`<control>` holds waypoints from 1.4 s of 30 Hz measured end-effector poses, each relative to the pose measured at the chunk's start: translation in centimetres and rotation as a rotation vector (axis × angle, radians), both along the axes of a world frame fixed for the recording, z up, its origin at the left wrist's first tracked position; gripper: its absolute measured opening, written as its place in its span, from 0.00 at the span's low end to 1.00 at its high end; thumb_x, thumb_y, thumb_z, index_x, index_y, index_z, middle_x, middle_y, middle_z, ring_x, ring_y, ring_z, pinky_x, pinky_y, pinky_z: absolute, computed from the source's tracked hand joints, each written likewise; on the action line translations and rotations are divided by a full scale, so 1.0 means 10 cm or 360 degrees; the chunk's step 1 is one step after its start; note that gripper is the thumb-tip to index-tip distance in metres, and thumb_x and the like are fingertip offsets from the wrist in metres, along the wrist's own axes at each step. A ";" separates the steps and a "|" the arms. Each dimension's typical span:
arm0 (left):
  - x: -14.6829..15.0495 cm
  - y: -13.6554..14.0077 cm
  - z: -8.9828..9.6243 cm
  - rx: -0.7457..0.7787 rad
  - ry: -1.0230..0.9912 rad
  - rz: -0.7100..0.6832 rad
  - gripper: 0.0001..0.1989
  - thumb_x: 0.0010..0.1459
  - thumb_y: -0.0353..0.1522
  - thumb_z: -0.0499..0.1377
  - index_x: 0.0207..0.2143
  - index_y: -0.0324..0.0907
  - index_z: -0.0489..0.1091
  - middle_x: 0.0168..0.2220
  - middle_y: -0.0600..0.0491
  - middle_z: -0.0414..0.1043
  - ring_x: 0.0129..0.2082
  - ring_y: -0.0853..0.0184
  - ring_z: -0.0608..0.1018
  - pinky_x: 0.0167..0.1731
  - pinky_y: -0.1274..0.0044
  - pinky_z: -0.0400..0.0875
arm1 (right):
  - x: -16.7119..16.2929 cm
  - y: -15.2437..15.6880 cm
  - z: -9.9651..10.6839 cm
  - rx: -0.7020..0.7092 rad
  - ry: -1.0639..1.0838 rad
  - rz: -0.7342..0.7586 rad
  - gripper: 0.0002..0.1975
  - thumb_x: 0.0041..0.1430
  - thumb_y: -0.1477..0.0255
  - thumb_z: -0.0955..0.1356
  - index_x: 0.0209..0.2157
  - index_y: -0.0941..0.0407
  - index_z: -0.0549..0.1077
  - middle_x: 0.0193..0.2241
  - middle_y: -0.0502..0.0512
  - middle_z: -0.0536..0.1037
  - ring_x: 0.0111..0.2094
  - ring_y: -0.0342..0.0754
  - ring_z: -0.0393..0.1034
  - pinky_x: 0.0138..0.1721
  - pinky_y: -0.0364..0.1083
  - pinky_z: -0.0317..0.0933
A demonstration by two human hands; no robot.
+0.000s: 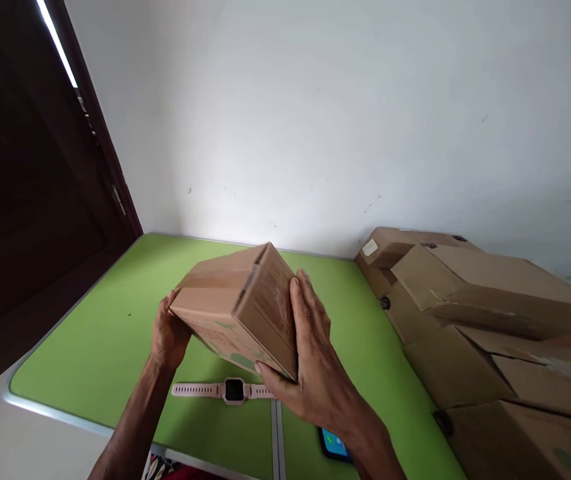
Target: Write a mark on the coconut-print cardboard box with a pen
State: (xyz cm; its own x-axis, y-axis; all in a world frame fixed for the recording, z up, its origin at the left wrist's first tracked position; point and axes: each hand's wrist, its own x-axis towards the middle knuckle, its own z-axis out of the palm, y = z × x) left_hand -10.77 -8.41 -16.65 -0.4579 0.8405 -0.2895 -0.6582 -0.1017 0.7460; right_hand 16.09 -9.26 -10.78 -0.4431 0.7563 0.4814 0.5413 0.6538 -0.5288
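Observation:
A small brown cardboard box (238,310) is held tilted above the green table (100,333). My left hand (168,333) grips its left end from below. My right hand (310,360) presses flat against its right side, fingers pointing up, thumb under the lower corner. Below the box, a pink smartwatch (233,391) with a dark square face lies flat on the table, strap stretched out left and right. Neither hand touches the watch.
A pile of larger cardboard boxes (485,313) fills the table's right side. A phone (334,445) with a lit blue screen lies near the front edge under my right wrist. A white wall stands behind, a dark wooden door (30,200) at left.

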 end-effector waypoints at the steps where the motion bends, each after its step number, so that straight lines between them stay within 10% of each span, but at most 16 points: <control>1: 0.02 0.00 0.01 0.0027 0.0028 0.0042 0.27 0.49 0.51 0.78 0.44 0.43 0.83 0.40 0.50 0.83 0.41 0.55 0.81 0.42 0.68 0.77 | 0.01 0.03 -0.09 -0.0018 0.0043 -0.0040 0.64 0.68 0.61 0.75 0.81 0.40 0.21 0.85 0.60 0.30 0.83 0.82 0.32 0.73 0.87 0.51; 10: 0.20 -0.08 0.34 0.0322 0.0231 0.0175 0.27 0.38 0.51 0.82 0.34 0.43 0.83 0.35 0.52 0.79 0.45 0.53 0.82 0.56 0.63 0.80 | 0.15 0.19 -0.11 0.0061 0.0406 -0.0150 0.61 0.65 0.58 0.78 0.83 0.40 0.35 0.84 0.65 0.46 0.82 0.76 0.44 0.76 0.77 0.56; 16: 0.28 -0.32 0.50 0.0441 0.0653 0.0152 0.47 0.49 0.52 0.78 0.69 0.48 0.75 0.56 0.44 0.82 0.57 0.47 0.83 0.50 0.63 0.86 | 0.17 0.10 -0.02 -0.0279 0.0948 -0.0069 0.49 0.64 0.57 0.79 0.80 0.45 0.57 0.68 0.66 0.77 0.65 0.66 0.78 0.58 0.62 0.81; 22: 0.37 -0.62 0.36 0.0519 0.1426 0.0262 0.42 0.65 0.48 0.70 0.77 0.55 0.64 0.74 0.42 0.68 0.65 0.42 0.79 0.54 0.58 0.85 | 0.48 0.01 -0.17 -0.0771 0.1192 0.0185 0.56 0.54 0.41 0.80 0.78 0.41 0.62 0.64 0.65 0.81 0.60 0.72 0.82 0.52 0.68 0.82; 27: 0.47 -0.89 0.07 0.0903 0.2224 0.0350 0.50 0.63 0.30 0.70 0.81 0.60 0.53 0.77 0.42 0.62 0.78 0.41 0.64 0.75 0.48 0.64 | 0.55 0.11 -0.42 -0.0640 0.1435 0.0022 0.42 0.73 0.39 0.61 0.80 0.42 0.58 0.65 0.62 0.83 0.66 0.68 0.78 0.60 0.70 0.77; 31: 0.52 -0.97 0.04 0.0676 0.1616 0.0189 0.50 0.63 0.39 0.73 0.81 0.61 0.53 0.76 0.42 0.61 0.74 0.39 0.70 0.65 0.54 0.78 | 0.49 0.20 -0.54 -0.0617 0.1596 -0.0038 0.37 0.75 0.43 0.59 0.77 0.43 0.66 0.56 0.61 0.88 0.62 0.69 0.81 0.61 0.70 0.77; 36: 0.43 -0.73 0.29 0.0129 0.0392 -0.0029 0.57 0.54 0.66 0.68 0.76 0.44 0.66 0.71 0.36 0.73 0.66 0.33 0.79 0.55 0.54 0.85 | 0.43 0.18 -0.47 -0.0596 0.1618 0.0046 0.40 0.61 0.36 0.72 0.66 0.44 0.78 0.70 0.59 0.77 0.71 0.75 0.70 0.65 0.69 0.73; 42: 0.47 -0.57 0.40 -0.0157 0.0132 -0.0276 0.55 0.52 0.44 0.81 0.77 0.44 0.62 0.62 0.38 0.83 0.54 0.41 0.88 0.50 0.59 0.89 | 0.45 0.20 -0.35 -0.0426 0.1497 0.0065 0.39 0.64 0.36 0.71 0.67 0.42 0.78 0.74 0.57 0.73 0.76 0.75 0.63 0.70 0.69 0.68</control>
